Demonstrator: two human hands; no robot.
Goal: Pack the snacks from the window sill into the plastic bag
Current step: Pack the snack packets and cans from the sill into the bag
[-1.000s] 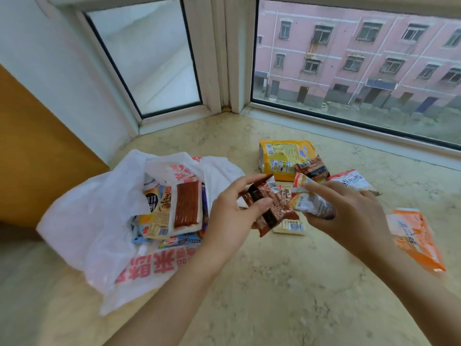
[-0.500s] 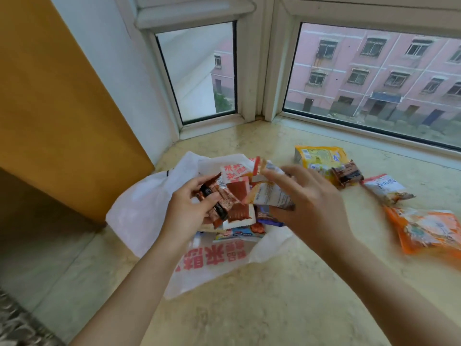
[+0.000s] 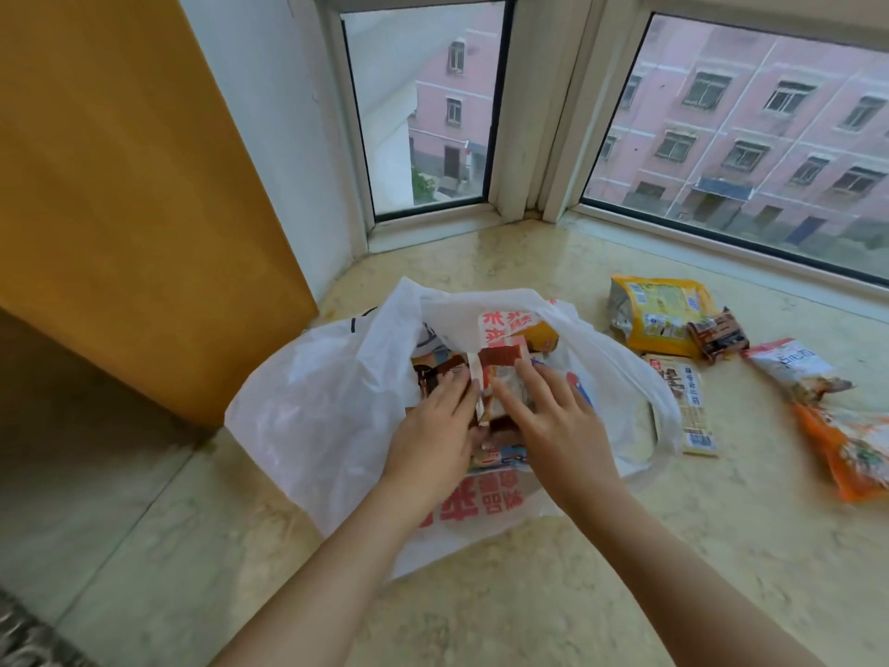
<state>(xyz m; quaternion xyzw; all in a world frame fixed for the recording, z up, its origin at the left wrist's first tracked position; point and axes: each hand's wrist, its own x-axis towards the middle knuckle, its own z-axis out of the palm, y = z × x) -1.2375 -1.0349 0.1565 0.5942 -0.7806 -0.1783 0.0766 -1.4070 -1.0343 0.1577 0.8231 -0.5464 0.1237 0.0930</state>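
A white plastic bag (image 3: 312, 406) with red print lies open on the marble window sill (image 3: 625, 560), several snack packets inside. Both my hands are in its mouth. My left hand (image 3: 435, 426) rests with fairly straight fingers on a dark brown packet (image 3: 433, 373). My right hand (image 3: 548, 416) lies flat on a pale packet (image 3: 510, 385) beside it. Outside the bag, to the right, lie a yellow pouch (image 3: 659, 320), a small dark packet (image 3: 719, 334), a long beige bar (image 3: 685, 406), a white-and-red packet (image 3: 793, 373) and an orange packet (image 3: 856, 450).
An orange-yellow panel (image 3: 120, 185) stands close to the bag's left side. Window frames and glass (image 3: 433, 113) close the sill at the back. The sill drops off to a lower ledge at the left front (image 3: 96, 522).
Both hands carried their packets left from the loose pile and down into the bag's mouth. Their fingers now lie flatter on the packets. The camera turned left.
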